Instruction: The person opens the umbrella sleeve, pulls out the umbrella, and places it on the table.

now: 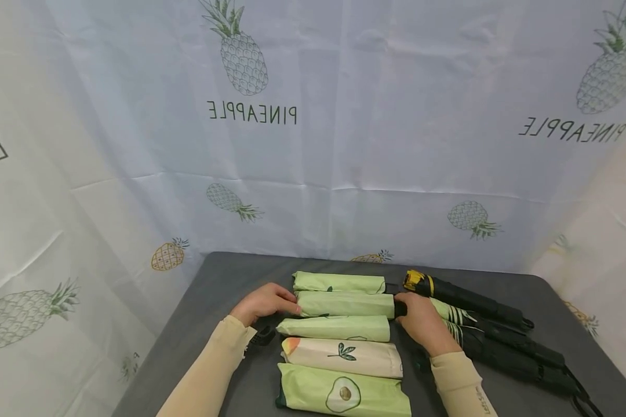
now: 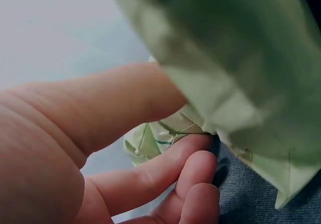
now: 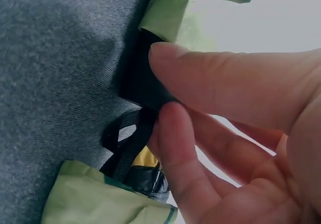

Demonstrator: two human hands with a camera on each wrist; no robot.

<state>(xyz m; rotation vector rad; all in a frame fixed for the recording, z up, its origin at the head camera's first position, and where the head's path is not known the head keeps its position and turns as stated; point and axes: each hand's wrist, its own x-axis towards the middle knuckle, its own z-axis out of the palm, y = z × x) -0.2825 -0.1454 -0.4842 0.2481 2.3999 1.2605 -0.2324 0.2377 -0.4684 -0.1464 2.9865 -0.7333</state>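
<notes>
Several folded umbrellas in green and cream covers lie in a column on the grey table. My left hand [image 1: 265, 302] pinches the left end of the second green umbrella [image 1: 344, 304] from the back. In the left wrist view its thumb and fingers [image 2: 165, 169] close on the pale green fabric. At the other end, my right hand [image 1: 424, 324] holds that umbrella's short black handle [image 3: 143, 73] between thumb and fingertips, a black strap [image 3: 133, 143] hanging from it. Another green umbrella [image 1: 339, 282] lies just behind, and a third green one [image 1: 334, 328] just in front.
Nearer the front lie a cream umbrella [image 1: 370, 359] with a leaf print and a green one with an avocado [image 1: 302, 388]. Black folded umbrellas [image 1: 521, 362] lie slanted at the right, one yellow-tipped [image 1: 414, 280]. A pineapple-printed sheet [image 1: 344, 145] hangs behind the table [image 1: 240, 269].
</notes>
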